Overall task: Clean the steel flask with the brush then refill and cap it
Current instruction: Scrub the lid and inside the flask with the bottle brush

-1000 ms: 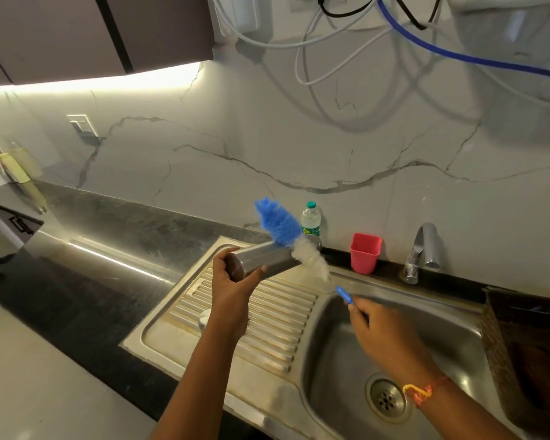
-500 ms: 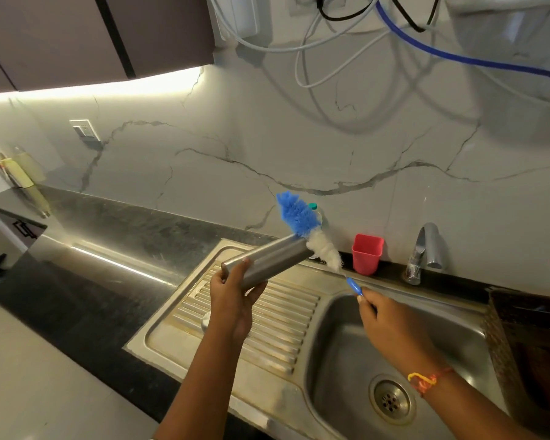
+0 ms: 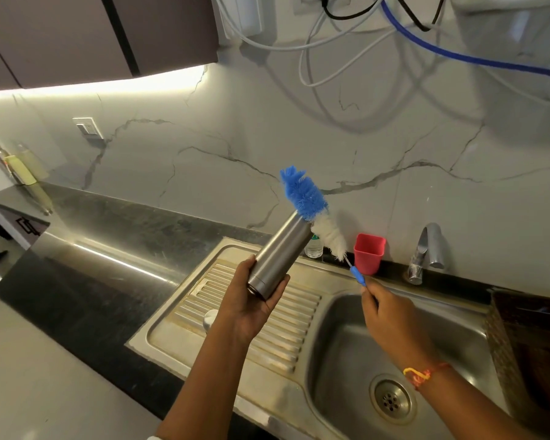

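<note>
L hand (image 3: 251,300) grasped flask (image 3: 280,255), R hand (image 3: 391,315) pinched brush (image 3: 311,211) handle; bristles at mouth; refill & cap judged outstanding

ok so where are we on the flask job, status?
Done: left hand holds the steel flask by its base, tilted, no cap visible on it; right hand pinches the brush handle. In hand: bristles sit beside the flask's mouth, not inside, so scrubbing looks unfinished or just starting. Left: refill, tap shows no water, and capping; a small round piece on the drainboard may be the cap.
</note>
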{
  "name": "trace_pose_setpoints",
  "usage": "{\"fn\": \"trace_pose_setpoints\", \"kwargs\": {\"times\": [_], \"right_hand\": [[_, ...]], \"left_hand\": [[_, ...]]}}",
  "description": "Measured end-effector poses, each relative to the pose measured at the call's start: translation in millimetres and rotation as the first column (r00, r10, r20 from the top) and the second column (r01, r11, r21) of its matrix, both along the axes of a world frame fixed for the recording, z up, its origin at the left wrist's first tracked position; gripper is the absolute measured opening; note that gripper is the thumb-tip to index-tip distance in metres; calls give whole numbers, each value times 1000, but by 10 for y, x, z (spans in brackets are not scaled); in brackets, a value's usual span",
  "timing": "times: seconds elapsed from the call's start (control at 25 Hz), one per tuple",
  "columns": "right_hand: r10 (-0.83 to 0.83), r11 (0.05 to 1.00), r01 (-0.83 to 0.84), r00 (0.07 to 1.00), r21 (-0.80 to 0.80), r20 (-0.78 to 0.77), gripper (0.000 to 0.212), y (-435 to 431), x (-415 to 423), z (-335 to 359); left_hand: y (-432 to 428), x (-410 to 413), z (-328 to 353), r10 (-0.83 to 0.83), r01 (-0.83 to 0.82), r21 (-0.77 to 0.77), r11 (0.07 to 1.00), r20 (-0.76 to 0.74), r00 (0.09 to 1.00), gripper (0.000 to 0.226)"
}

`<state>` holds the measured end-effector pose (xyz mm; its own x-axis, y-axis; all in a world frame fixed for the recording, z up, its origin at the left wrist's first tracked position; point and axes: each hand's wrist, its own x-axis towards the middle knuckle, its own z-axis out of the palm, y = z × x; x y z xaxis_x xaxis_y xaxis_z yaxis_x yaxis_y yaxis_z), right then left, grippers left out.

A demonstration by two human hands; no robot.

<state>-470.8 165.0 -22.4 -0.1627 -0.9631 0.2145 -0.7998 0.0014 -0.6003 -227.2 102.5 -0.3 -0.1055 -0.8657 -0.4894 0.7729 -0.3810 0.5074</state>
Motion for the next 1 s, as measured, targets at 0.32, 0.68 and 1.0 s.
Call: {"fn": "trace_pose_setpoints", "kwargs": {"times": [0.32, 0.68, 1.0], "right_hand": [[145, 987, -145, 989, 64, 7, 39, 284, 183, -79], [134, 981, -145, 987, 128, 88, 32, 213, 197, -48], [11, 998, -28, 965, 62, 261, 25, -214, 133, 277]], "left_hand": [[0, -7, -101, -198, 194, -52, 980, -84, 977, 73], [13, -28, -205, -321, 282, -170, 944, -291, 901, 78], [45, 33, -384, -460, 388, -268, 882, -305, 834, 77]]}}
